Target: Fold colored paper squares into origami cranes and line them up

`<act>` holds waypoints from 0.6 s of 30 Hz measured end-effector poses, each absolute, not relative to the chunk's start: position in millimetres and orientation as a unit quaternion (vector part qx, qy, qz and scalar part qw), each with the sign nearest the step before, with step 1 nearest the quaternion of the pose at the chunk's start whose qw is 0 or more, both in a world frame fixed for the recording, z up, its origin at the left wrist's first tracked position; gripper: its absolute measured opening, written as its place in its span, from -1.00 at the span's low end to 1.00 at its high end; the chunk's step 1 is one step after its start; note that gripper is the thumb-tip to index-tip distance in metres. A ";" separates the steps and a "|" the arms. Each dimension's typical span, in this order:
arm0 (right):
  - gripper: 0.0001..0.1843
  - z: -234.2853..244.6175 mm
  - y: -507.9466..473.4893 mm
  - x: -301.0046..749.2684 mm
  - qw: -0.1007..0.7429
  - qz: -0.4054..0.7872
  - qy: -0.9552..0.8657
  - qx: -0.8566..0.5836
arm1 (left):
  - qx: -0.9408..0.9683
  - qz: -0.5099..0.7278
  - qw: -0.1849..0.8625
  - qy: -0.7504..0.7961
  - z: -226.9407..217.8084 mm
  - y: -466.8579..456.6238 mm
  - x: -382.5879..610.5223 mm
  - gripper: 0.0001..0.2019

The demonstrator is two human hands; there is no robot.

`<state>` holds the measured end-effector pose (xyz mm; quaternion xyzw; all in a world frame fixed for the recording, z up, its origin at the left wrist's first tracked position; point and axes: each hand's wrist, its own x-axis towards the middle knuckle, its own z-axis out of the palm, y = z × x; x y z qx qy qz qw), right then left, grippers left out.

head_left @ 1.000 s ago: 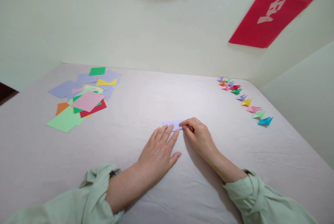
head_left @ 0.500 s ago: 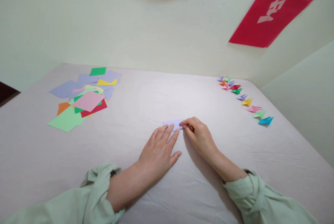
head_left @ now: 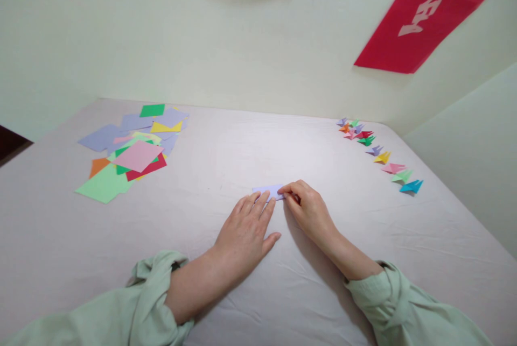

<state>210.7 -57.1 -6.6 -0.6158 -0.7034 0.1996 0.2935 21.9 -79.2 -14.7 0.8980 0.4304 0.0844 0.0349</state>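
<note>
A small folded lavender paper [head_left: 273, 190] lies in front of me near the middle of the cloth-covered table. My left hand [head_left: 246, 226] rests palm down, fingers spread, its fingertips on the paper's left part and near edge. At the paper's right end, my right hand [head_left: 309, 206] is closed, thumb and index finger pinching that end. Part of the paper is hidden under the fingers, so its full folded shape cannot be made out.
Loose paper sheets in several colours, a pink sheet [head_left: 138, 156] on top, overlap at the left. Along the right side runs a row of small folded paper figures, a blue figure [head_left: 412, 186] nearest. Behind the table [head_left: 226, 141] stands a wall with a red banner [head_left: 428, 18].
Almost nothing differs. My left fingertips have shifted very slightly on the lavender paper; my right hand keeps its pinch at the same end.
</note>
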 end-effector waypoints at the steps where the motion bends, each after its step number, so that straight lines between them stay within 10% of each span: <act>1: -0.77 -6.5 -56.8 210.9 0.292 0.199 -0.704 -0.616 | 0.898 0.086 0.034 0.430 -15.0 -79.1 22.0 -0.38; 18: -0.66 9.7 -88.4 201.9 0.119 0.033 -0.803 -0.583 | 0.902 0.080 0.028 0.423 -11.7 -76.6 22.1 -0.40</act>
